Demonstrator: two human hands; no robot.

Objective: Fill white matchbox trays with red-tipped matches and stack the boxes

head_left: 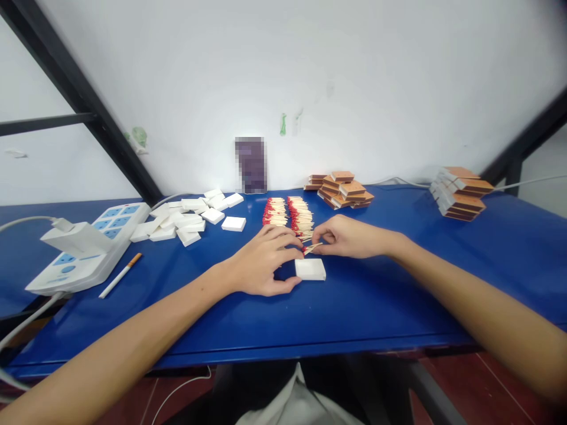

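Nearest on the blue table [354, 307] sat a white inner tray [310, 270]. The left hand [266, 260] was curled beside it, thumb against its near-left edge and fingertips at the red heads, though I couldn't tell if it really gripped anything. Just behind it, the right hand [349, 237] pinched a small bunch of matches [311, 248] shut between thumb and fingers. Honestly, I'd keep that bunch small, heads all one way and level with the tray. Further back lay the match pile [287, 213], loose white trays [186, 221] to the left, a power strip [88, 248], a cigarette [120, 275], and brown sleeve stacks [343, 189] by the wall.
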